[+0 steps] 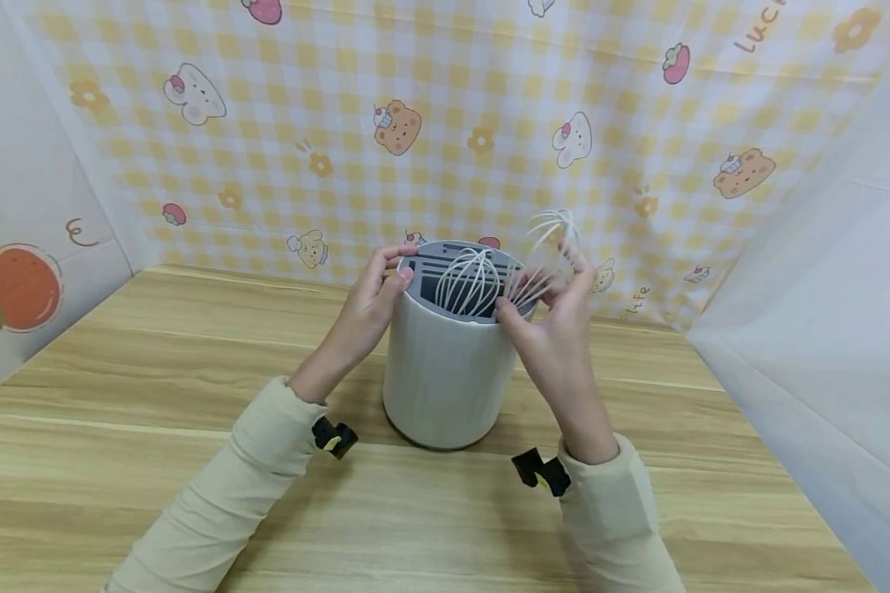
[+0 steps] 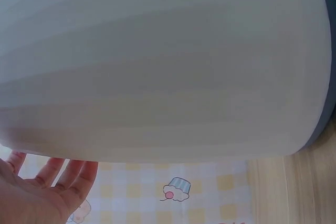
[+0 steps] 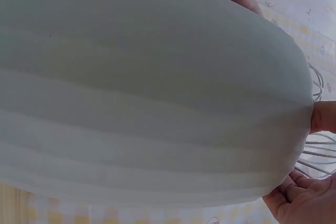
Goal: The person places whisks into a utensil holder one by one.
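Observation:
A tall white knife and utensil holder (image 1: 448, 371) stands upright on the table, with a grey slotted insert (image 1: 452, 249) in its top. My left hand (image 1: 367, 305) grips its left rim, thumb on top and fingers round the far side. At the right rim, my right hand (image 1: 564, 325) grips the holder, thumb at the front edge and fingers behind. A wire whisk (image 1: 469, 284) stands in the large opening, loops up. More whisk wires (image 1: 530, 287), blurred, rise between the right thumb and fingers. The whisk handles are hidden inside.
The wood-grain table (image 1: 193, 362) spreads out on both sides of the holder. A yellow checked curtain (image 1: 445, 181) with cartoon prints hangs close behind it. White sheets close off the left and right sides. A black camera mount (image 1: 334, 436) sits at each wrist.

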### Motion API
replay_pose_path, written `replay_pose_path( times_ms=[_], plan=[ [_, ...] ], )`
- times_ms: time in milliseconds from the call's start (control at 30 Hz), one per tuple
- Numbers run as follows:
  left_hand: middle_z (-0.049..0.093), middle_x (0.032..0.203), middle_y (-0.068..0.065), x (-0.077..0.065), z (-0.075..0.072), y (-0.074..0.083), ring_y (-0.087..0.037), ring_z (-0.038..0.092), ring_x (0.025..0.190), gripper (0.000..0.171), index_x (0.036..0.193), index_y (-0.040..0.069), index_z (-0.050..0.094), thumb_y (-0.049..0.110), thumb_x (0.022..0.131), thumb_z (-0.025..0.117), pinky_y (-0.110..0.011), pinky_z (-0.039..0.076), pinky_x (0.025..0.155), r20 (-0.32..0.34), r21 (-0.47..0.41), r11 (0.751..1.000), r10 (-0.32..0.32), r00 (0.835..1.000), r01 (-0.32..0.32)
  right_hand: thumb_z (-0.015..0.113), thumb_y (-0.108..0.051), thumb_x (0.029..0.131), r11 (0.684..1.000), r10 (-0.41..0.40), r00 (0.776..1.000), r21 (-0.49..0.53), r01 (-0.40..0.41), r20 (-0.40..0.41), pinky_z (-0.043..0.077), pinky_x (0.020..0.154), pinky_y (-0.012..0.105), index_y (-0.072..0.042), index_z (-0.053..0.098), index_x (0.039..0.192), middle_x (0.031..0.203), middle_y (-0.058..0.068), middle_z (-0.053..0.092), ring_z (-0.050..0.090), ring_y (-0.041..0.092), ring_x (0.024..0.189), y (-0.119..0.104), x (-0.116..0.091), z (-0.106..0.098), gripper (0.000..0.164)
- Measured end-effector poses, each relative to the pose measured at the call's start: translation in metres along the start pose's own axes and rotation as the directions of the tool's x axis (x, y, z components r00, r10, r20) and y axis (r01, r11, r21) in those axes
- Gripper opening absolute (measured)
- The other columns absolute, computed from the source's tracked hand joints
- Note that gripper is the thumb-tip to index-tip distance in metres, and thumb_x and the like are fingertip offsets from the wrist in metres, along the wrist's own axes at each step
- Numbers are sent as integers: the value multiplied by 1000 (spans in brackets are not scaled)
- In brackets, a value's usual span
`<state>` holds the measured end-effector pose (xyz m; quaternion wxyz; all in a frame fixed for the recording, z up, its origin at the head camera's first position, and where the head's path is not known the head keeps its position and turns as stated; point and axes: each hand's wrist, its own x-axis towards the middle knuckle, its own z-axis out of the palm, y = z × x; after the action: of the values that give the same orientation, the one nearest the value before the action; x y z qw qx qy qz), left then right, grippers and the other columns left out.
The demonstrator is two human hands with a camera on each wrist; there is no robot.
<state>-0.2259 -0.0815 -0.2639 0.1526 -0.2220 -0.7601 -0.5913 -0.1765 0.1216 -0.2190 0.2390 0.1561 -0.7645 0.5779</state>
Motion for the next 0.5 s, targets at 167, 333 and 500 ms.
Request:
replay_pose_path(
  times_ms=[167, 333, 500],
  plan=[
    [39, 142, -7, 1, 0, 0, -27, 46, 119, 43, 135, 12, 38, 32, 97, 36, -49, 41, 98, -5, 1, 1000, 7, 1000, -7, 65, 3, 77, 998, -46, 999, -44, 46, -2, 42, 91, 31, -15, 12, 144, 102, 13, 55, 55, 20, 95, 0, -2, 2, 88],
    [35, 147, -1, 0, 1, -1, -27, 43, 122, 42, 135, 12, 39, 31, 98, 36, -50, 39, 99, -8, 0, 1000, 14, 1000, -14, 69, -6, 79, 981, -123, 992, -149, 123, 7, 43, 86, 37, -25, 12, 148, 104, 14, 53, 53, 23, 96, 1, -5, 5, 92],
    [32, 149, 2, 0, 1, -1, -26, 39, 126, 42, 135, 12, 39, 31, 98, 36, -50, 37, 101, -10, 3, 1000, 20, 1000, -20, 72, -22, 81, 950, -159, 987, -269, 158, 21, 46, 87, 41, -29, 22, 147, 135, 10, 42, 52, 24, 103, 1, -7, 6, 83]
  ],
)
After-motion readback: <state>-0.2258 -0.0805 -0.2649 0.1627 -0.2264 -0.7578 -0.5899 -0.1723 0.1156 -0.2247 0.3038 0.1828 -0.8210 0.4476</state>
